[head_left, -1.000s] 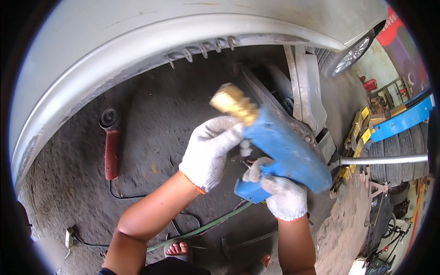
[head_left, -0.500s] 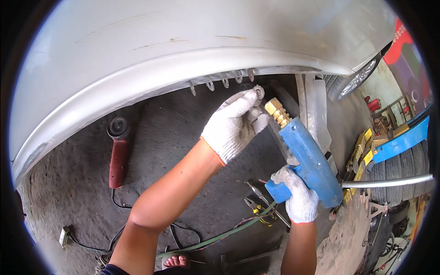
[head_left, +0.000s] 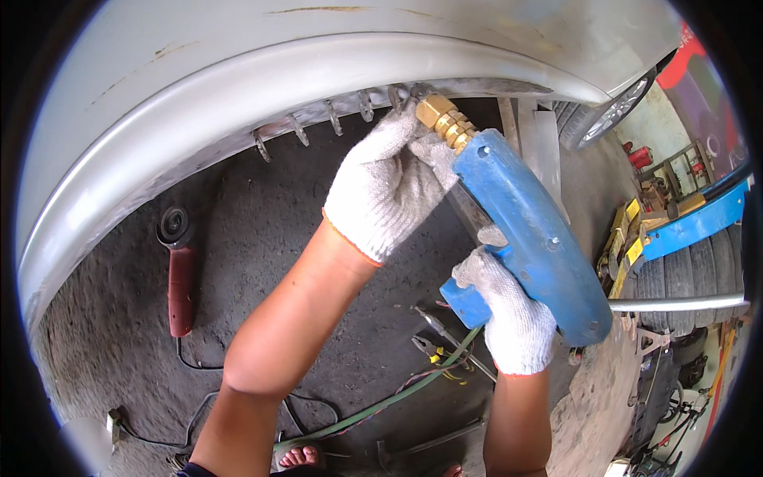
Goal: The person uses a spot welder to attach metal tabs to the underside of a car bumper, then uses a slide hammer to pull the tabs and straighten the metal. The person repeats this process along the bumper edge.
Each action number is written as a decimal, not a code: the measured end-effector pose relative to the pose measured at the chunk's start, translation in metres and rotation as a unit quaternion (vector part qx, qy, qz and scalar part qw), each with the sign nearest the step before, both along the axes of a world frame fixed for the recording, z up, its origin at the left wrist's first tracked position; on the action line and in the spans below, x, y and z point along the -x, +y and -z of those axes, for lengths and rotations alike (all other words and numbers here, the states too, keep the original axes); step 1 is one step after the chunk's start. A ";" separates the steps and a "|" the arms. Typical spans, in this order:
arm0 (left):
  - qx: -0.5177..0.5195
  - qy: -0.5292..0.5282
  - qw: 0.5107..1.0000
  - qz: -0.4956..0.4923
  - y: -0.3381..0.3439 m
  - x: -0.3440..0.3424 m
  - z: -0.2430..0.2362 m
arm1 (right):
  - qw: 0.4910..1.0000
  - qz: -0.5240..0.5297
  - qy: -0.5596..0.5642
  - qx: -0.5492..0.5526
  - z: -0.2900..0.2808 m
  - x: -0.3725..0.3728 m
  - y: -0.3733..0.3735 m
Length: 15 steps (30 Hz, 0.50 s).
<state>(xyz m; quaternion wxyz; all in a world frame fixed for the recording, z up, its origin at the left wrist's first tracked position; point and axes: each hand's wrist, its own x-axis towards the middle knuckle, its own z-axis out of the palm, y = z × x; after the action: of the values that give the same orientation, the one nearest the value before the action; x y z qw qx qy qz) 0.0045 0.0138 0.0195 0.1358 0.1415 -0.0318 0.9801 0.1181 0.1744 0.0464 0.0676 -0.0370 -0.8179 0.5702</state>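
My gloved right hand (head_left: 517, 314) is closed round the handle of a blue spot-welding gun (head_left: 540, 230). The gun's brass tip (head_left: 437, 115) points up and left, close against the lower sill of the silver car (head_left: 318, 67). My gloved left hand (head_left: 389, 175) is raised to the sill, pinching a small metal ring (head_left: 419, 91) right beside the brass tip; fingers and tip partly hide the ring. To its left, several similar metal rings (head_left: 334, 117) stick out in a row along the sill's lower edge.
A red angle grinder (head_left: 181, 278) lies on the dark floor at left, its cord trailing. Yellow-handled pliers (head_left: 433, 350) and a green cable (head_left: 397, 395) lie below the gun. Stacked tires (head_left: 691, 286) and a blue panel (head_left: 695, 230) stand at right.
My left hand has brought the ring up to the sill, and the gun's brass tip has moved up and left to meet it. The view has shifted, so the sill sits higher.
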 end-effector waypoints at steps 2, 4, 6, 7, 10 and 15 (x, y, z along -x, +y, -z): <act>-0.024 0.015 0.999 0.017 -0.001 0.003 0.005 | 1.000 0.007 -0.014 0.004 -0.004 -0.002 -0.001; -0.063 0.045 0.996 0.049 -0.002 0.005 0.011 | 1.000 0.013 -0.002 0.004 -0.008 -0.003 -0.005; -0.090 0.068 0.991 0.068 -0.002 0.007 0.012 | 1.000 0.026 -0.002 -0.009 -0.013 -0.004 -0.008; -0.098 0.075 0.990 0.069 -0.002 0.007 0.012 | 0.999 0.037 -0.008 -0.023 -0.018 -0.005 -0.009; -0.088 0.073 0.991 0.063 0.000 0.009 0.012 | 0.998 0.032 0.024 -0.046 -0.021 -0.007 -0.009; -0.067 0.060 0.995 0.047 -0.001 0.006 0.008 | 0.996 0.035 0.072 -0.043 -0.015 -0.009 -0.009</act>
<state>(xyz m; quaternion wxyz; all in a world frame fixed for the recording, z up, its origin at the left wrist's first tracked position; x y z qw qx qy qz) -0.0015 0.0127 0.0119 0.1737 0.2069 -0.0963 0.9580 0.1270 0.1654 0.0614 0.1475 -0.0212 -0.8331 0.5327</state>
